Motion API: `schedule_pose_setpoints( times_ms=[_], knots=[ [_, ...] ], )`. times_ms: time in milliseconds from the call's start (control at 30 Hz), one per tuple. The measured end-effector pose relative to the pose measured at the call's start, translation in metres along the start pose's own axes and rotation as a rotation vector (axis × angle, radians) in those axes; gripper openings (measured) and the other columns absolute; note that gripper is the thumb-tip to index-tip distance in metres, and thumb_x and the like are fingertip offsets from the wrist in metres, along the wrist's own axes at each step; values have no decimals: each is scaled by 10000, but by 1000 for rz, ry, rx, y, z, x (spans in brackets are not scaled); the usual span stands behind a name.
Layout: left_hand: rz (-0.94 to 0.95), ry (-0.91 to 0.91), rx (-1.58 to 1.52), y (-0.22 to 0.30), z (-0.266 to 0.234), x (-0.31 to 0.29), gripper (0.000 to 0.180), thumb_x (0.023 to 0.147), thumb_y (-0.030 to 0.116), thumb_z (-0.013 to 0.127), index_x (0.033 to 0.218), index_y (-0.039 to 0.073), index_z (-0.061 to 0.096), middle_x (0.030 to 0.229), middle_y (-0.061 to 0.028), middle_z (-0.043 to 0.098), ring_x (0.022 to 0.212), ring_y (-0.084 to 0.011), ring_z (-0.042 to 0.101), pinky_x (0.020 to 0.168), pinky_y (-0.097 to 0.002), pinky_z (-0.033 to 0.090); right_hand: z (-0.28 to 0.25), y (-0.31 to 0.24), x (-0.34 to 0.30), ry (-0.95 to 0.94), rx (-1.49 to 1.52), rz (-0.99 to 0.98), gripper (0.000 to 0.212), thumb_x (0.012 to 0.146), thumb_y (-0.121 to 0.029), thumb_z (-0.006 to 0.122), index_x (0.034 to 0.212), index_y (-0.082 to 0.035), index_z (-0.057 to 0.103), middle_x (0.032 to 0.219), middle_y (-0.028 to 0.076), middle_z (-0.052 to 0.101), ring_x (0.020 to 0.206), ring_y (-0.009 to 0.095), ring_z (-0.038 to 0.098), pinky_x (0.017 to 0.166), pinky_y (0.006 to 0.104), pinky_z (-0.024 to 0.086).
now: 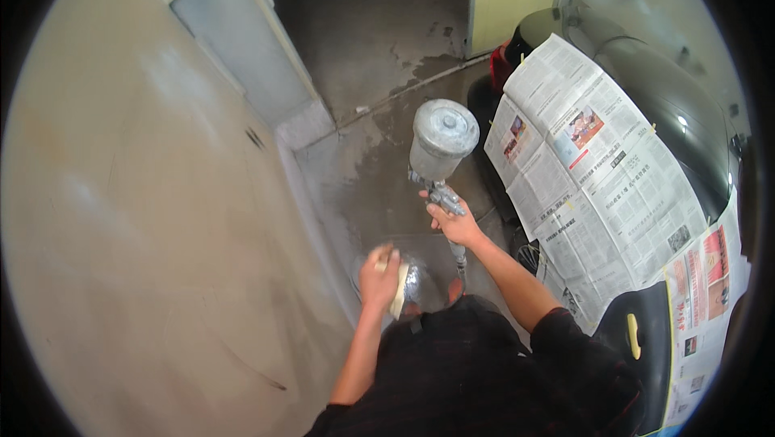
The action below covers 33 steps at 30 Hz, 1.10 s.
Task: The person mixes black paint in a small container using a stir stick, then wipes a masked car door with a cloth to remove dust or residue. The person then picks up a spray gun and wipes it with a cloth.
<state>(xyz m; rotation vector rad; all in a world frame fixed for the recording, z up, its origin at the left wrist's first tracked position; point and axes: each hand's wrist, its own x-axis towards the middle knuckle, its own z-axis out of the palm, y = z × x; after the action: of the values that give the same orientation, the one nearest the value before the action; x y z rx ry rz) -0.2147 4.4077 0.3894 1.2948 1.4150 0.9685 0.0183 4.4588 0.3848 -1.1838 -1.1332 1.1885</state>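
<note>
My right hand (458, 221) is wrapped round a spray gun (443, 197) with a large grey, paint-smeared cup (446, 134) on top. The gun is held out in front of me, with its hose hanging from the grip. Lower and to the left, my left hand (378, 276) is closed on a flat cream-coloured piece (400, 290), whose kind I cannot make out. Shiny, crinkled clear material (416, 280) shows beside that piece. To the right of the gun stands a dark car (646, 82), its side partly covered by taped newspaper sheets (593, 167).
A pale wall (161, 219) runs close along my left. Ahead, a doorway opens between a grey door panel (242, 29) and a yellowish one (513, 1). The floor (355, 171) looks damp. At the lower right, a dark car door (626, 304) has a yellow-covered handle (634, 336).
</note>
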Motion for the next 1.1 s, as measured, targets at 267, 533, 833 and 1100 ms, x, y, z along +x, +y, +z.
schedule_pose_setpoints(
  times_ms=[267, 533, 833, 1100],
  knots=[
    [39, -192, 624, 111, 57, 97, 828, 861, 616, 759, 1411, 6, 653, 1232, -241, 760, 1167, -401, 730, 994, -450, 563, 20, 56, -2, 104, -3, -235, 436, 926, 24, 626, 1359, -22, 624, 1095, 46, 726, 1045, 158, 671, 945, 308, 516],
    [22, -297, 731, 103, 69, 114, 618, 775, 608, 736, 1038, 55, 824, 1048, -227, 796, 1053, -394, 759, 925, -463, 589, 21, 73, -6, 219, -154, -54, 500, 902, -29, 655, 1400, 9, 626, 1040, 128, 774, 951, 133, 704, 870, 305, 540],
    [101, -227, 666, 97, 81, 115, 571, 763, 549, 746, 1007, 38, 819, 1004, -244, 790, 1022, -414, 758, 884, -472, 594, 16, 61, -6, 268, -222, -41, 524, 874, 12, 597, 1396, -16, 630, 1060, 242, 759, 1039, 386, 752, 880, 357, 552],
    [140, -214, 775, 86, 94, 112, 547, 839, 548, 736, 957, 19, 810, 941, -279, 766, 975, -462, 738, 849, -508, 584, 13, 60, -7, 342, -212, -165, 404, 834, 36, 573, 1230, 6, 645, 1006, 266, 732, 992, 456, 724, 833, 406, 551]
  ],
)
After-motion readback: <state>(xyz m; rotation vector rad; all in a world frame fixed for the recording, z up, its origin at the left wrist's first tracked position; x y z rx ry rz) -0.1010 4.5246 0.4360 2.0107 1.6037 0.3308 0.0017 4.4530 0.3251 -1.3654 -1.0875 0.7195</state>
